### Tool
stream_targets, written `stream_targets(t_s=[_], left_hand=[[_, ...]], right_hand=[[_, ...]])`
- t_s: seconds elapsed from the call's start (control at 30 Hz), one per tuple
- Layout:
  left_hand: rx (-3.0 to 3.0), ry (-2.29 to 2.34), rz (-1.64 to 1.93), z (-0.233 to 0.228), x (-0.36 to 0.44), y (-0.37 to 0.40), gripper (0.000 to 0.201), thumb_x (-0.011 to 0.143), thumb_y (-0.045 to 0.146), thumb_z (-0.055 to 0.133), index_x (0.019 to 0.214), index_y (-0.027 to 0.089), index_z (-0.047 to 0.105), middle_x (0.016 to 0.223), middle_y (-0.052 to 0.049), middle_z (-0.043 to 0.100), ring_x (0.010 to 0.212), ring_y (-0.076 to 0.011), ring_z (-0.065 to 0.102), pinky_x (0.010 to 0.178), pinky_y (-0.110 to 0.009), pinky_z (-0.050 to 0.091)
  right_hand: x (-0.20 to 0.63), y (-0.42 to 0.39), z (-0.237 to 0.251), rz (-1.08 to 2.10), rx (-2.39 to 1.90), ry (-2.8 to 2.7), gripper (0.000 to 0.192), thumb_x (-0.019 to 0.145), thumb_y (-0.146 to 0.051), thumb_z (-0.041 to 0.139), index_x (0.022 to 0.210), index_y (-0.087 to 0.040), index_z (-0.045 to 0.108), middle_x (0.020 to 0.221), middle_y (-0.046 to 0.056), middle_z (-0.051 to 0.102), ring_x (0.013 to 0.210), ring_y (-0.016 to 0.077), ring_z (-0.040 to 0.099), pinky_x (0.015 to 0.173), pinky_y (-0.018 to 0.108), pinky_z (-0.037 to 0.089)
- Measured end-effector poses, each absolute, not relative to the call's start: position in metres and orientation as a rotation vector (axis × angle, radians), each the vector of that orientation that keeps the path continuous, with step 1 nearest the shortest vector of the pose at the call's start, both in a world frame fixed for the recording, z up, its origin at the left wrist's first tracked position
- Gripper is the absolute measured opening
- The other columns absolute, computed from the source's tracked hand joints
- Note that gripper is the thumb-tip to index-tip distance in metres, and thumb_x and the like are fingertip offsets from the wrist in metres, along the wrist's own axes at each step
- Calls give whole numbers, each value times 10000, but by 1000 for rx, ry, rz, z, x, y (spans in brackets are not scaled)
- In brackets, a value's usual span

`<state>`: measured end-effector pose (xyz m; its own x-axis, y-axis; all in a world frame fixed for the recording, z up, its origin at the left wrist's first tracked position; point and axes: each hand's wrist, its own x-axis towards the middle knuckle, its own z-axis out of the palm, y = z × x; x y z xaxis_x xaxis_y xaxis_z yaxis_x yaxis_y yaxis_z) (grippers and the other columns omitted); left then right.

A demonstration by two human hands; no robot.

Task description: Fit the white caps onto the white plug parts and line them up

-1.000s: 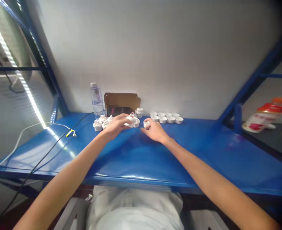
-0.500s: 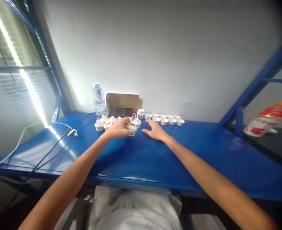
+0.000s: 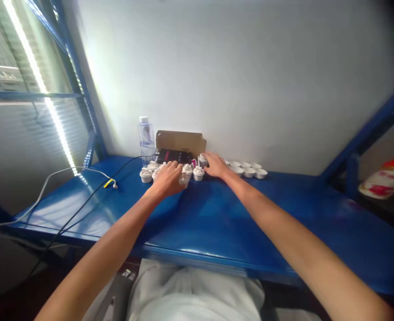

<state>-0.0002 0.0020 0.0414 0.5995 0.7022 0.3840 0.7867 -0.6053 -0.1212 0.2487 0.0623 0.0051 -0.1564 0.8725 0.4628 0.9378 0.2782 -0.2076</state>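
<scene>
Both my arms reach forward over a blue shelf [image 3: 217, 223] toward small white plastic parts at its back. My left hand [image 3: 167, 177] rests among a cluster of white parts [image 3: 148, 173] and its fingers close around one white part [image 3: 184, 177]. My right hand [image 3: 216, 164] lies further back, its fingers on a small white cup [image 3: 203, 159] at the left end of a row of empty white cups [image 3: 248, 170]. Whether that hand grips the cup is not clear.
A clear water bottle [image 3: 146, 140] and an open cardboard box [image 3: 180, 147] stand against the white wall. White and black cables [image 3: 83, 178] trail over the shelf's left side. A red and white bag [image 3: 389, 180] lies on the right shelf behind a blue post.
My right hand has moved back from the open shelf to the white cup near the box. My left hand stays on the white part in the cluster. The view has shifted.
</scene>
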Motion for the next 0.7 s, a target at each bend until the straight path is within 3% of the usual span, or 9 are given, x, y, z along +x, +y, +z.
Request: stream_targets(t_s=[0.1, 0.23, 0.37, 0.47, 0.57, 0.7], left_hand=[[-2568, -1273, -495, 40, -3, 5, 435, 752, 277, 670, 1154, 152, 561, 1103, -137, 592, 1061, -314, 553, 913, -406, 443], [-2732, -1237, -660, 41, 0, 3, 396, 755, 267, 665, 1130, 181, 573, 1094, -132, 572, 1031, -319, 547, 918, -422, 423], [-2923, -1046, -866, 42, 14, -13, 325, 807, 297, 634, 1118, 212, 593, 1113, -121, 580, 1051, -304, 551, 940, -411, 413], [-3105, -913, -892, 39, 26, -27, 433, 814, 397, 671, 1198, 226, 565, 1103, -114, 614, 1057, -308, 576, 908, -384, 429], [-3167, -1014, -935, 35, 34, -36, 574, 836, 465, 658, 1322, 222, 474, 1027, -105, 643, 910, -296, 628, 790, -356, 442], [-3163, -1071, -1009, 35, 34, -36, 518, 900, 528, 562, 1287, 199, 464, 908, -87, 633, 786, -270, 617, 697, -326, 406]], right_hand=[[248, 59, 8, -158, -1619, -2050, 343, 862, -261, 609, 1194, -186, 572, 1196, 141, 633, 1113, 296, 566, 972, 400, 444], [252, 32, 8, -208, -1609, -1943, 168, 895, -315, 552, 1002, -190, 583, 1039, 133, 621, 922, 275, 589, 834, 381, 470], [255, -7, 8, -101, -1602, -1808, 229, 795, -369, 650, 953, -213, 594, 974, 76, 625, 872, 248, 591, 788, 367, 472], [247, -27, 8, 299, -1480, -1799, 254, 805, -452, 643, 889, -212, 644, 915, 42, 666, 851, 221, 614, 761, 337, 477], [231, -36, 8, 798, -1287, -1585, 338, 860, -523, 569, 806, -197, 641, 788, 17, 663, 729, 177, 606, 631, 278, 466], [218, -41, 11, 1295, -1177, -1269, 462, 866, -649, 531, 788, -198, 596, 580, -9, 570, 468, 122, 486, 395, 225, 318]])
